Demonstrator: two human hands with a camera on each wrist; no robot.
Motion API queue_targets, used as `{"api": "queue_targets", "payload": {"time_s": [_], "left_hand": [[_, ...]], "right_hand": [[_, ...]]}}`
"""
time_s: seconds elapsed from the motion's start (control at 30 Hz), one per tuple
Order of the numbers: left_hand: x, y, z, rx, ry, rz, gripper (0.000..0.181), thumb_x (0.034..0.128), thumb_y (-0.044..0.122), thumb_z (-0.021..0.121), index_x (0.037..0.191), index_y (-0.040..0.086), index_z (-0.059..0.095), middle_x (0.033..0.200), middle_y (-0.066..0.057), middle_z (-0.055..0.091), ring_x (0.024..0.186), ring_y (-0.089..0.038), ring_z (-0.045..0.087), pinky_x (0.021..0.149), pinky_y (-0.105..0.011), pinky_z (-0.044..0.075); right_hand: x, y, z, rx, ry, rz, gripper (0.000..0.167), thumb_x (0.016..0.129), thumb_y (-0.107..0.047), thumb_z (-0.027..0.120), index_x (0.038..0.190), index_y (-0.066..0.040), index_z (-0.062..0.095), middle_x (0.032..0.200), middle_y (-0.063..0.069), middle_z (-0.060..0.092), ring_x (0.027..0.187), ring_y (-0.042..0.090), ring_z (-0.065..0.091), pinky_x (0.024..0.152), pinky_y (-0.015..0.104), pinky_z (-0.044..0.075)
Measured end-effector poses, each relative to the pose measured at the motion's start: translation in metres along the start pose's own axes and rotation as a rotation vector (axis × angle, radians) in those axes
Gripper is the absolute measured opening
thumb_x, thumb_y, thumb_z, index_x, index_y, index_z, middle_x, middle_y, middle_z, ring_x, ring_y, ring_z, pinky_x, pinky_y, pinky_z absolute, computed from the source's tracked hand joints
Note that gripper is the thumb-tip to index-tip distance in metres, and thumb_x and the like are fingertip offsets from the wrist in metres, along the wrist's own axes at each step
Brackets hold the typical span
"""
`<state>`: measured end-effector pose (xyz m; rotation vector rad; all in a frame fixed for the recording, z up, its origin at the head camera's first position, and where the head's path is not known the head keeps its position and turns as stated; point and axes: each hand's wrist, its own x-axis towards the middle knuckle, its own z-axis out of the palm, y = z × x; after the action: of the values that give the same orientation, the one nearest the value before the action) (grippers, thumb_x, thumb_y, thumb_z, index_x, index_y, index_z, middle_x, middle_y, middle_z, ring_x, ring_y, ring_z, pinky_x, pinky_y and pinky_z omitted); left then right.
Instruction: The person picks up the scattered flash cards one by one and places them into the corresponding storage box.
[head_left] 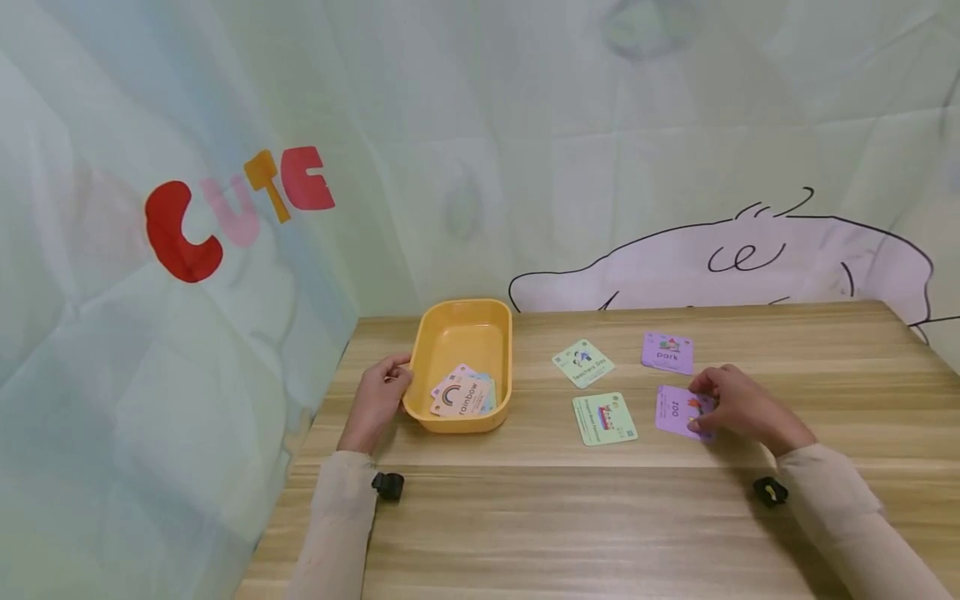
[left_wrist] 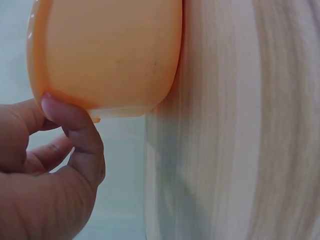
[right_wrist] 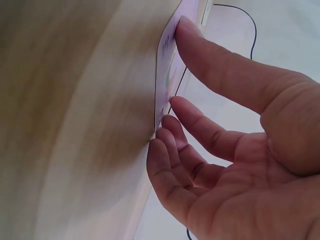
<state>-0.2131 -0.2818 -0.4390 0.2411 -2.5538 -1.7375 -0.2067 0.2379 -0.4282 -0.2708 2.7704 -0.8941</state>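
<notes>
My left hand [head_left: 378,400] grips the left rim of a yellow tray [head_left: 421,342]; in the left wrist view the thumb of that hand [left_wrist: 60,145] presses on the tray's outer wall [left_wrist: 115,55]. Inside the tray, several cards overlap, a rainbow card [head_left: 467,395] on top. My right hand [head_left: 750,408] holds the purple zoo card [head_left: 672,410] at its right side, thumb at the lower edge and fingers at the upper. In the right wrist view the thumb of that hand [right_wrist: 235,125] touches the card's face [right_wrist: 167,60]. Whether the card is off the table cannot be told.
A purple park card [head_left: 667,353] lies behind the zoo card. Left of these are two green cards, Teachers' Day [head_left: 583,363] and one with a boat picture [head_left: 604,419]. Printed cloth [head_left: 450,167] hangs behind and left of the wooden table [head_left: 562,525].
</notes>
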Motion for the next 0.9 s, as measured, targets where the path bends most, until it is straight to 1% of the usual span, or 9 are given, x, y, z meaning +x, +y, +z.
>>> {"api": "queue_targets", "payload": {"time_s": [0.17,0.3,0.43,0.6,0.73,0.9], "left_hand": [[-0.001,0.001,-0.001,0.004,-0.002,0.001,0.038,0.1048,0.015,0.052,0.142,0.009,0.057,0.104,-0.012,0.053,0.079,-0.021,0.053,0.060,-0.025,0.051],[-0.001,0.001,-0.001,0.007,0.002,0.000,0.038,0.1048,0.015,0.052,0.142,0.009,0.057,0.104,-0.011,0.053,0.080,-0.022,0.053,0.060,-0.025,0.051],[-0.001,0.001,-0.001,0.011,0.001,0.002,0.038,0.1050,0.014,0.052,0.142,0.009,0.057,0.104,-0.012,0.053,0.080,-0.024,0.053,0.060,-0.025,0.050],[-0.002,0.002,-0.001,0.008,0.002,0.007,0.038,0.1049,0.014,0.052,0.142,0.008,0.057,0.104,-0.011,0.052,0.080,-0.025,0.053,0.060,-0.025,0.050],[-0.001,0.001,-0.001,0.005,0.004,0.010,0.038,0.1047,0.014,0.052,0.142,0.007,0.057,0.104,-0.012,0.053,0.080,-0.024,0.053,0.060,-0.025,0.050],[0.001,0.000,0.000,0.013,0.008,0.000,0.038,0.1044,0.014,0.053,0.141,0.008,0.058,0.104,-0.012,0.053,0.078,-0.023,0.053,0.060,-0.025,0.050]], "right_hand": [[0.005,0.000,-0.003,0.001,-0.026,0.002,0.054,0.071,-0.013,0.092,0.110,0.006,0.060,0.108,0.021,0.052,0.097,0.032,0.047,0.081,0.039,0.041],[0.010,0.001,-0.005,0.002,-0.044,-0.008,0.054,0.069,-0.011,0.092,0.107,0.006,0.059,0.107,0.021,0.052,0.099,0.032,0.047,0.084,0.042,0.041],[0.011,0.001,-0.006,0.017,-0.064,0.008,0.056,0.068,-0.011,0.092,0.107,0.007,0.056,0.107,0.021,0.051,0.098,0.033,0.048,0.087,0.045,0.042],[0.014,0.001,-0.007,0.042,-0.093,0.034,0.058,0.070,-0.011,0.091,0.110,0.007,0.054,0.106,0.019,0.056,0.096,0.031,0.051,0.087,0.044,0.043],[0.016,0.001,-0.008,0.058,-0.120,0.064,0.056,0.073,-0.013,0.090,0.112,0.006,0.053,0.105,0.016,0.055,0.096,0.029,0.050,0.085,0.042,0.042],[0.017,0.004,-0.010,0.071,-0.136,0.062,0.049,0.077,-0.012,0.088,0.110,0.005,0.055,0.098,0.013,0.054,0.092,0.027,0.050,0.079,0.037,0.040]]}}
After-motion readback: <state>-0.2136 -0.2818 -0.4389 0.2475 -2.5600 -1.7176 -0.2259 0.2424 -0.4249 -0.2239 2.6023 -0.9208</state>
